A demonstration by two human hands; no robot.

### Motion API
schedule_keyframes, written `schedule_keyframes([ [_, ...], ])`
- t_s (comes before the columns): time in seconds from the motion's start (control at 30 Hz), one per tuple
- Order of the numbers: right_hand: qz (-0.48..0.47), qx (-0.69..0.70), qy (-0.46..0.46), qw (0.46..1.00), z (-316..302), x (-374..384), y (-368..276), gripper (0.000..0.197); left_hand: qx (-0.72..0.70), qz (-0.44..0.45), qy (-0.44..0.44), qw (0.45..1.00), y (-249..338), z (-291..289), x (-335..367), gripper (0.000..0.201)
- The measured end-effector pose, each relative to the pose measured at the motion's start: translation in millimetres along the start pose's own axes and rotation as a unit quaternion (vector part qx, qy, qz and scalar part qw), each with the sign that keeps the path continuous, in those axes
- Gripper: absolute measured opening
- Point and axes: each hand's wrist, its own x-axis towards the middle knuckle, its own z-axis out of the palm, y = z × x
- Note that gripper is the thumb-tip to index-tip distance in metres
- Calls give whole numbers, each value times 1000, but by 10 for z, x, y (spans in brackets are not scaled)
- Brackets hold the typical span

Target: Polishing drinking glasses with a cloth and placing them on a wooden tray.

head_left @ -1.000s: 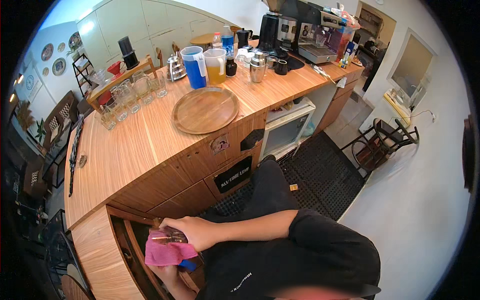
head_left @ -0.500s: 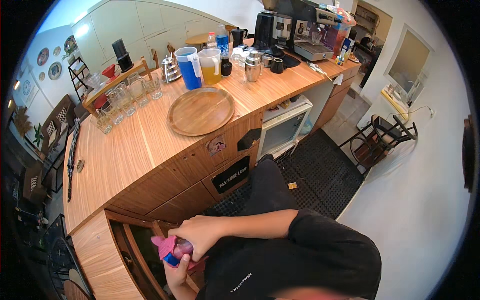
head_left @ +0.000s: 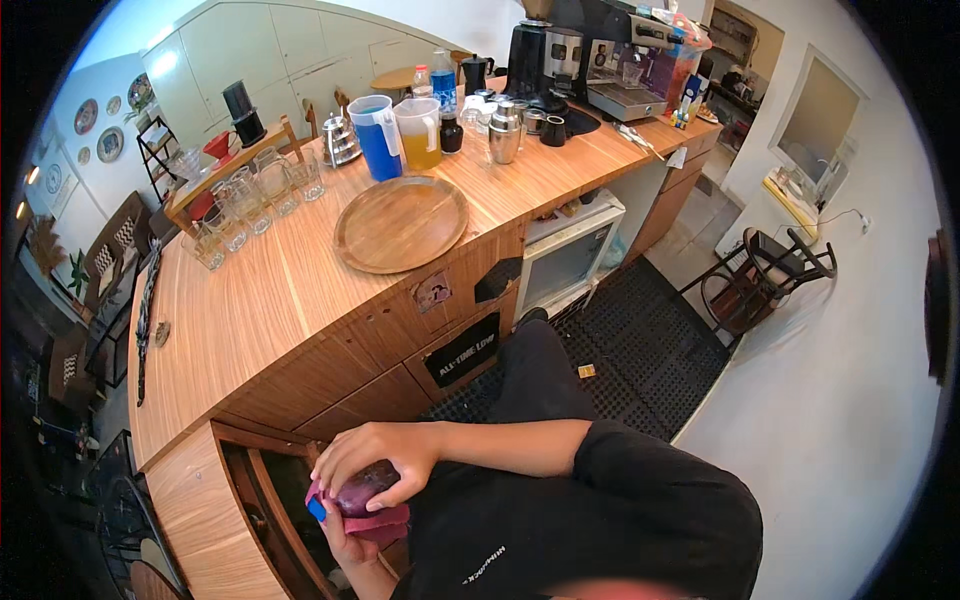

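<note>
My right hand [head_left: 385, 455] reaches in from the right and curls over a rounded, glossy dark purple object [head_left: 366, 488]. Its fingers lie on the far side and its thumb on the near side; the object's exact kind is hard to make out. Underneath, my left hand [head_left: 345, 542] is closed on a pink cloth [head_left: 378, 522], which wraps the lower part of the object. A small blue patch [head_left: 317, 508] shows at the cloth's left end, by the left fingers. Both hands are held in front of my black shirt, beside the open wooden cabinet [head_left: 258, 490].
On the wooden counter [head_left: 270, 300] stand a round wooden tray [head_left: 402, 225], a blue pitcher [head_left: 376, 138], a pitcher of yellow liquid [head_left: 420, 135], several glasses [head_left: 240, 210], a metal shaker [head_left: 504, 135] and an espresso machine [head_left: 625, 75]. A dark chair [head_left: 765, 275] is by the right wall.
My right hand has shifted over the object, and its fingers now spread further across the far side. The object looks darker and turned, and the pink cloth hangs more to the right beneath it.
</note>
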Motion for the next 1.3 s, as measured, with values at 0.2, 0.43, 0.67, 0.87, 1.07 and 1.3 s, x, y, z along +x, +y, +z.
schedule_keyframes([
  [0.2,14,30,47,998,150,8,45,21,-26,16,-4,1000,-3,-60,-34,67],
  [0.43,95,30,139,985,265,47,-1,14,8,37,3,999,-1,18,-56,86],
  [0.67,262,92,213,937,323,2,71,15,32,17,-45,998,-126,-150,-101,84],
  [0.87,466,227,273,811,430,-234,495,30,65,-102,62,991,116,475,-286,69],
  [1.07,271,104,230,929,289,-122,377,27,-46,-136,84,986,6,52,-80,67],
  [1.3,19,-120,43,992,142,-43,332,18,-100,-100,-29,990,180,363,-123,69],
])
